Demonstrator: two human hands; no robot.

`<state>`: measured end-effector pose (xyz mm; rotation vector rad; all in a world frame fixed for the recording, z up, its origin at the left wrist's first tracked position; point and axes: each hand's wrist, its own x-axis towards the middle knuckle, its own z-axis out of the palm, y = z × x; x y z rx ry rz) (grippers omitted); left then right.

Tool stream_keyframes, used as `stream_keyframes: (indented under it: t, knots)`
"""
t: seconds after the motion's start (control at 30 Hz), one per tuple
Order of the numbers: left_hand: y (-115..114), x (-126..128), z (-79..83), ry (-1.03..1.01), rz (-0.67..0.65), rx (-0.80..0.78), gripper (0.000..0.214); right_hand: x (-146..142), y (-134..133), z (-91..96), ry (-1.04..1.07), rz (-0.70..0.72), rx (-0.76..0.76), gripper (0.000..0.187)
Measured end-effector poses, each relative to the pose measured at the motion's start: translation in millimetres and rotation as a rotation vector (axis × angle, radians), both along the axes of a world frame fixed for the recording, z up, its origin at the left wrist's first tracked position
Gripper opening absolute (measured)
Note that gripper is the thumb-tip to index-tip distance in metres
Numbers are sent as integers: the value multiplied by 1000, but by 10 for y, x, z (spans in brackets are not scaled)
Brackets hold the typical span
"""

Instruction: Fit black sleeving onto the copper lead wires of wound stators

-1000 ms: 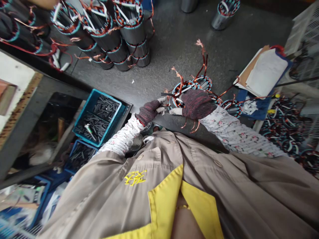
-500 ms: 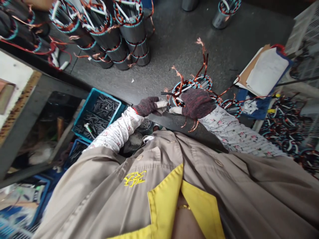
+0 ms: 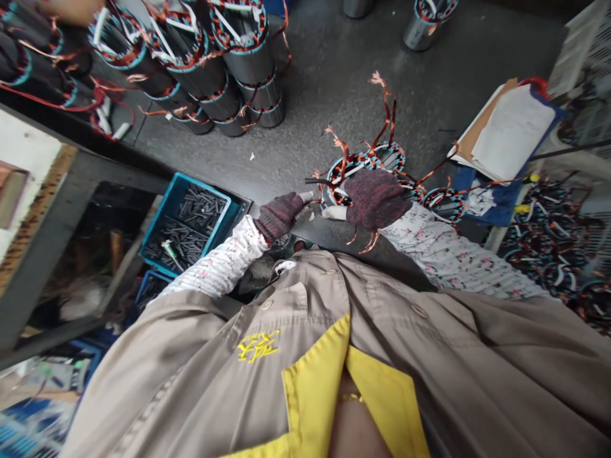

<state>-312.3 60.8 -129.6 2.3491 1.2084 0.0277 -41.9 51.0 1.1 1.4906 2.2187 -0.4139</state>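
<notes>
The right grip [image 3: 377, 199] clamps a copper-wound stator [image 3: 356, 168] to keep it still; I cannot tell whether the left grip [image 3: 281, 216] is shut.

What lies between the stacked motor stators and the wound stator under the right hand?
Head view: grey floor and a small white scrap, nothing else.

Speckled grey concrete floor [image 3: 334, 83] fills the background. A dark metal shelf frame [image 3: 95, 166] runs along the left side beside 2 blue plastic trays [image 3: 168, 210] of black rods, and a white slatted plastic crate [image 3: 575, 63] stands at upper right.
</notes>
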Motion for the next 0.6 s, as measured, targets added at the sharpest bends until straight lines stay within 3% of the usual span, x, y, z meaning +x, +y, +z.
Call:
stream_keyframes:
  t: [0.1, 0.2, 0.3, 0.37, 0.47, 0.6]
  knots:
    - [26, 142, -48, 30, 21, -48, 53, -17, 1, 30, -15, -16, -7, 84]
    - [76, 232, -140, -151, 112, -144, 46, -31, -1, 40, -23, -54, -8, 80]
    - [77, 91, -185, -460, 200, -233, 50, -10, -8, -4, 7, -51, 5, 79]
    - [49, -66, -167, -556, 252, -246, 52, 14, -15, -41, 30, -32, 22, 81]
    - [5, -199, -107, -519, 284, -260, 47, 31, -25, -63, 28, -23, 32, 83]
    - [-11, -119, -95, -386, 251, -170, 41, 17, -23, -30, 4, -19, 20, 82]
